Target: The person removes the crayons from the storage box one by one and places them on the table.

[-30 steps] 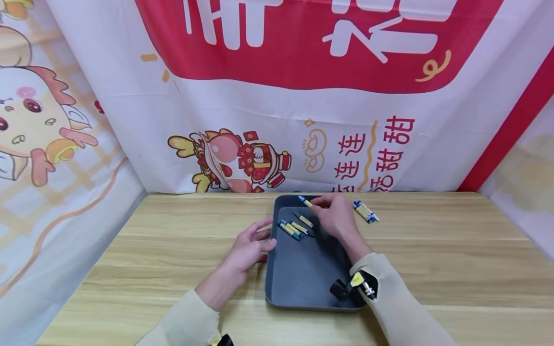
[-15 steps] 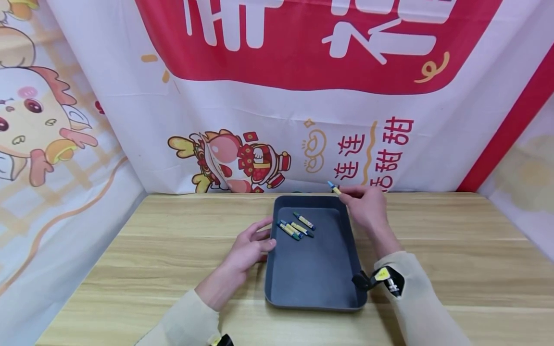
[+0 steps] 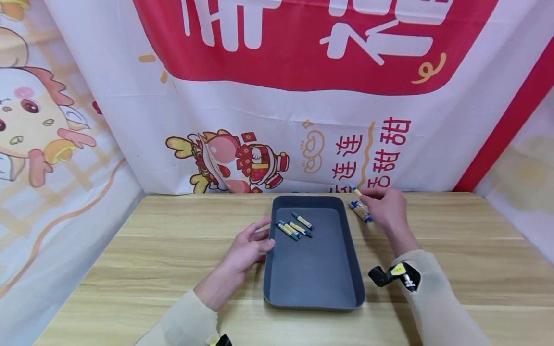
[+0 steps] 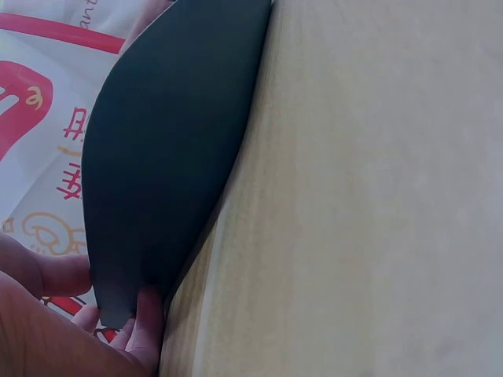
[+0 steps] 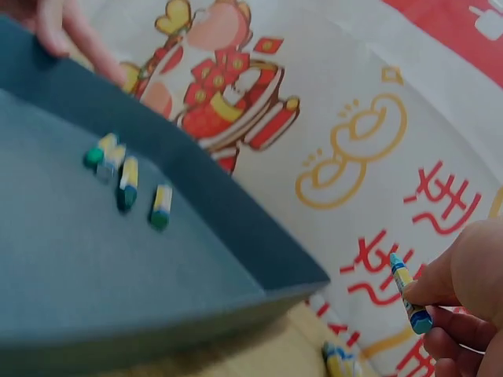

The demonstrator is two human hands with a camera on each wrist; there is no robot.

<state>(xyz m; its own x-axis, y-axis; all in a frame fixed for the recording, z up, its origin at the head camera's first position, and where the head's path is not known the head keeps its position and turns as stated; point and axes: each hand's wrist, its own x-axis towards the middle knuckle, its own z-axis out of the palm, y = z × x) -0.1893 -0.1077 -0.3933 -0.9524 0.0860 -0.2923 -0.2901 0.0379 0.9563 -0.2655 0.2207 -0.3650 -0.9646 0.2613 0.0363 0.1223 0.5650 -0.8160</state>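
A dark grey tray [image 3: 313, 283] lies on the wooden table [image 3: 151, 240]; several crayons [image 3: 295, 226] lie in its far left part, also seen as the crayons [image 5: 130, 179] in the right wrist view. My right hand [image 3: 387, 207] is right of the tray's far corner and pinches a blue-tipped crayon [image 3: 355, 190], seen as the crayon [image 5: 409, 292] close up. Beneath that hand a few crayons [image 3: 360, 211] lie on the table. My left hand [image 3: 248, 245] rests against the tray's left wall, its fingers [image 4: 145, 330] touching the tray [image 4: 165, 157].
A printed red and white banner [image 3: 303, 96] hangs close behind the table and wraps both sides. Bare wood lies left and right of the tray.
My right hand has carried the blue-tipped crayon from over the tray's far end out to the right, above the loose crayons on the table. The left hand has stayed put.
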